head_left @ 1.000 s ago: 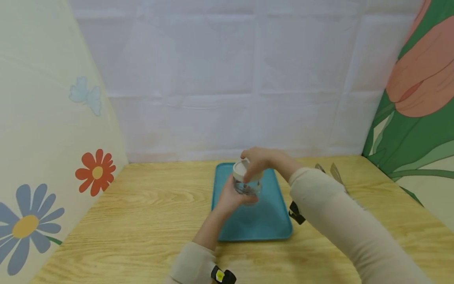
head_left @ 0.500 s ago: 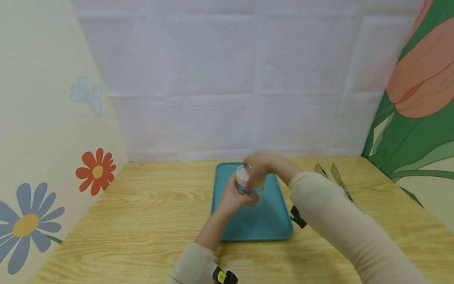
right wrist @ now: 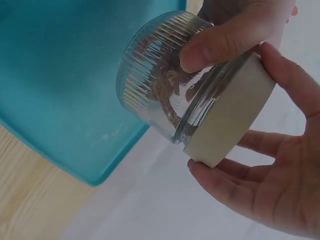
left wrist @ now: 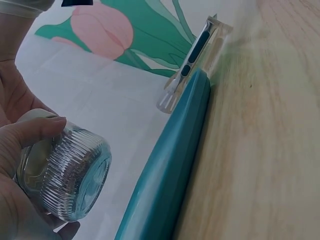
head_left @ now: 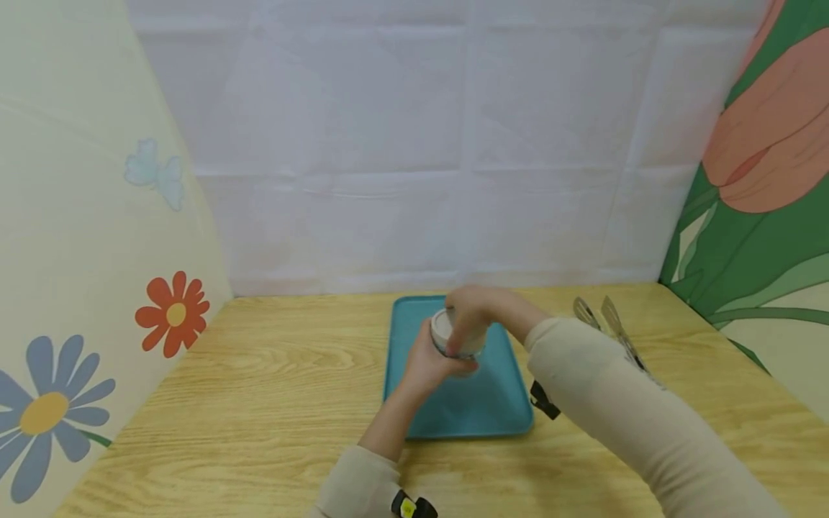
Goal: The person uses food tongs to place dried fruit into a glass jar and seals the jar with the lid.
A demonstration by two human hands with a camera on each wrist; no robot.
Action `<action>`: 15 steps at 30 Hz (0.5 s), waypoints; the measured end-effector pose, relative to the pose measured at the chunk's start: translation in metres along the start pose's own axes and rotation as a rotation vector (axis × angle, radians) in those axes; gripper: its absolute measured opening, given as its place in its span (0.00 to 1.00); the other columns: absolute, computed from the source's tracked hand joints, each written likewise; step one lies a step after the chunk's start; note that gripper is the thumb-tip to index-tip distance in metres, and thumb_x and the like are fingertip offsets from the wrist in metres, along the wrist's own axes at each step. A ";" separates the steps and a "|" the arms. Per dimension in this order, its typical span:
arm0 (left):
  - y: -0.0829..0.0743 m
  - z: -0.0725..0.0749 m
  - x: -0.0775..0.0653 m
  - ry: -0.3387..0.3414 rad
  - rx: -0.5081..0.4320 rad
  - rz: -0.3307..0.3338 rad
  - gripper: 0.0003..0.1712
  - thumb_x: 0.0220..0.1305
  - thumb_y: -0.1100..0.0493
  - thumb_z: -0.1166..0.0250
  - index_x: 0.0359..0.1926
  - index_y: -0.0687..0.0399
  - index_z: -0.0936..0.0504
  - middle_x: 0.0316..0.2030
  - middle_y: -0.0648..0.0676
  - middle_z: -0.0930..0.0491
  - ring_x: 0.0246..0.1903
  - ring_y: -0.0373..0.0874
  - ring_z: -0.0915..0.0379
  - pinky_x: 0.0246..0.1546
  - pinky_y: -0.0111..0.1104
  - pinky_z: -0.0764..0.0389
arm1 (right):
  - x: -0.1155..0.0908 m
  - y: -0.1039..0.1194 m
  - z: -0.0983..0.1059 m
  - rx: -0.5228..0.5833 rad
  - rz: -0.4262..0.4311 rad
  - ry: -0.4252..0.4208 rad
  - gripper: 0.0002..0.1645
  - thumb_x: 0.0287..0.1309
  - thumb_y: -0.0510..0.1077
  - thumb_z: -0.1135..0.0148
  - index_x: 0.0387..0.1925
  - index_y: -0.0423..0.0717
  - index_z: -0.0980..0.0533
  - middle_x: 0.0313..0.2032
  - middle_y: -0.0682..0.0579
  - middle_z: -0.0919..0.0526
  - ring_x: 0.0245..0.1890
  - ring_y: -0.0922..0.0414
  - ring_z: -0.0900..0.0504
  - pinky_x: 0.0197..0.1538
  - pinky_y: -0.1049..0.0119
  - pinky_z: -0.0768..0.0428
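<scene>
A ribbed glass jar (right wrist: 155, 75) with a white lid (right wrist: 235, 110) is held tilted above the blue tray (head_left: 479, 414). Brown pieces show through its glass wall. My left hand (head_left: 429, 360) grips the glass body, its thumb lying along the side in the left wrist view. From above, my right hand (head_left: 476, 311) holds the lid, with fingertips and thumb set on opposite sides of its rim in the right wrist view. The lid sits on the jar's mouth. In the head view the hands cover much of the jar.
Metal tongs (head_left: 620, 331) with dark grips lie on the wooden table (head_left: 291, 388) to the right of the tray, partly behind the right sleeve (head_left: 602, 374). A white cloth backdrop (head_left: 388, 144) stands behind, with flower-painted panels on both sides.
Both hands have shifted slightly down and right with the jar. The jar has tipped, so less of its glass shows below the lid in the head view.
</scene>
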State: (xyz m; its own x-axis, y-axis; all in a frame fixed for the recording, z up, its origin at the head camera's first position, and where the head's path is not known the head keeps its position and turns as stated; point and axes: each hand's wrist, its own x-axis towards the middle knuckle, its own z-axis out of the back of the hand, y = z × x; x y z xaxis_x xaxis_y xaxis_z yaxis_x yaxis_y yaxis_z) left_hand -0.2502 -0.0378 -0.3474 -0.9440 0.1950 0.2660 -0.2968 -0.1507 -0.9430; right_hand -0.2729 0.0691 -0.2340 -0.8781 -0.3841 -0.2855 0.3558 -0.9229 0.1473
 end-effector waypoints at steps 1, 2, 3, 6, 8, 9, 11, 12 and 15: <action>0.000 0.000 0.000 0.004 -0.011 0.007 0.50 0.34 0.63 0.27 0.59 0.56 0.44 0.49 0.56 0.35 0.47 0.50 0.36 0.44 0.41 0.32 | 0.000 0.001 0.000 0.003 -0.017 -0.004 0.37 0.34 0.58 0.32 0.45 0.42 0.32 0.35 0.50 0.29 0.30 0.55 0.28 0.28 0.62 0.26; -0.001 0.000 0.000 0.006 -0.025 0.010 0.50 0.34 0.64 0.27 0.59 0.56 0.44 0.49 0.56 0.35 0.47 0.51 0.36 0.44 0.41 0.32 | 0.000 0.001 -0.001 0.011 -0.036 -0.011 0.36 0.34 0.59 0.32 0.42 0.42 0.32 0.33 0.50 0.29 0.29 0.55 0.27 0.25 0.62 0.25; -0.001 -0.001 -0.001 0.003 -0.033 0.011 0.50 0.34 0.64 0.27 0.59 0.56 0.44 0.49 0.56 0.35 0.47 0.51 0.36 0.44 0.41 0.32 | 0.000 0.002 -0.001 0.016 -0.056 -0.018 0.36 0.33 0.61 0.33 0.40 0.42 0.32 0.32 0.50 0.29 0.28 0.55 0.27 0.23 0.62 0.25; -0.001 -0.002 -0.001 -0.007 -0.064 0.006 0.49 0.33 0.65 0.27 0.58 0.56 0.44 0.49 0.56 0.34 0.47 0.51 0.36 0.44 0.41 0.31 | 0.000 0.004 -0.002 0.020 -0.110 -0.040 0.39 0.32 0.66 0.35 0.38 0.42 0.32 0.30 0.49 0.29 0.26 0.54 0.27 0.19 0.63 0.25; -0.002 -0.002 -0.001 -0.014 -0.084 -0.008 0.48 0.33 0.67 0.27 0.58 0.58 0.43 0.49 0.57 0.34 0.46 0.51 0.36 0.44 0.40 0.31 | 0.000 0.005 -0.003 0.011 -0.133 -0.048 0.40 0.33 0.69 0.38 0.39 0.41 0.32 0.30 0.49 0.29 0.25 0.53 0.26 0.18 0.62 0.25; -0.002 -0.003 0.000 -0.018 -0.083 -0.014 0.48 0.33 0.67 0.28 0.57 0.58 0.43 0.48 0.57 0.34 0.46 0.51 0.36 0.44 0.40 0.31 | 0.000 0.005 -0.003 -0.013 -0.135 -0.051 0.40 0.35 0.70 0.40 0.38 0.41 0.31 0.29 0.48 0.28 0.25 0.53 0.26 0.19 0.63 0.26; -0.002 -0.003 0.000 -0.023 -0.069 -0.027 0.46 0.34 0.67 0.28 0.56 0.59 0.43 0.47 0.58 0.33 0.45 0.51 0.35 0.43 0.40 0.31 | 0.001 0.005 -0.004 -0.070 -0.139 -0.056 0.39 0.40 0.72 0.47 0.37 0.41 0.29 0.28 0.48 0.27 0.24 0.54 0.27 0.21 0.63 0.26; -0.002 -0.003 -0.001 -0.020 -0.059 -0.030 0.46 0.34 0.66 0.28 0.56 0.59 0.43 0.47 0.58 0.33 0.45 0.51 0.35 0.43 0.40 0.30 | 0.001 0.004 -0.003 -0.096 -0.147 -0.057 0.39 0.43 0.73 0.51 0.36 0.41 0.28 0.28 0.48 0.26 0.23 0.54 0.27 0.22 0.63 0.27; -0.002 -0.003 -0.001 -0.006 -0.024 -0.022 0.46 0.35 0.64 0.28 0.56 0.58 0.43 0.45 0.56 0.32 0.43 0.50 0.35 0.40 0.39 0.30 | 0.001 0.002 -0.001 -0.157 -0.169 -0.054 0.43 0.47 0.75 0.63 0.37 0.41 0.25 0.29 0.48 0.24 0.24 0.55 0.26 0.25 0.62 0.27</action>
State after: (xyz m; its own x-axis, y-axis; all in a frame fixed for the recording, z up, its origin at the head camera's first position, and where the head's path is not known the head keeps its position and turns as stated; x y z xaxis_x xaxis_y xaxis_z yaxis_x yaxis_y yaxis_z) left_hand -0.2480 -0.0348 -0.3460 -0.9382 0.1918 0.2880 -0.3142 -0.1235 -0.9413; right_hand -0.2729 0.0672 -0.2347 -0.9438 -0.2252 -0.2421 0.2437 -0.9686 -0.0490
